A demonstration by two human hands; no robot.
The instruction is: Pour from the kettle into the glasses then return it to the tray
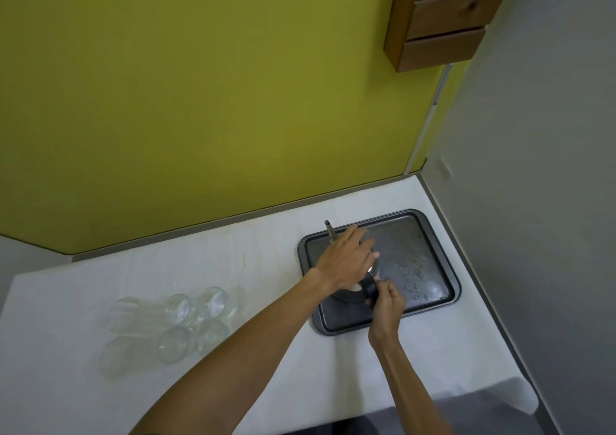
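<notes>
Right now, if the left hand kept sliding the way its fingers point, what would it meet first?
The left hand points right across the dark metal baking tray. Probably only wet tray floor, then the tray's far raised rim; depth is unclear.

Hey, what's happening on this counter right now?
A person is handling a kettle that sits on a dark tray near the corner of a white counter. The left hand rests flat over the kettle's top, hiding most of it, while the right hand grips its black handle. The spout pokes out past the left hand. Water droplets dot the tray. A cluster of clear glasses stands to the left on the counter; whether they hold water is hard to tell.
</notes>
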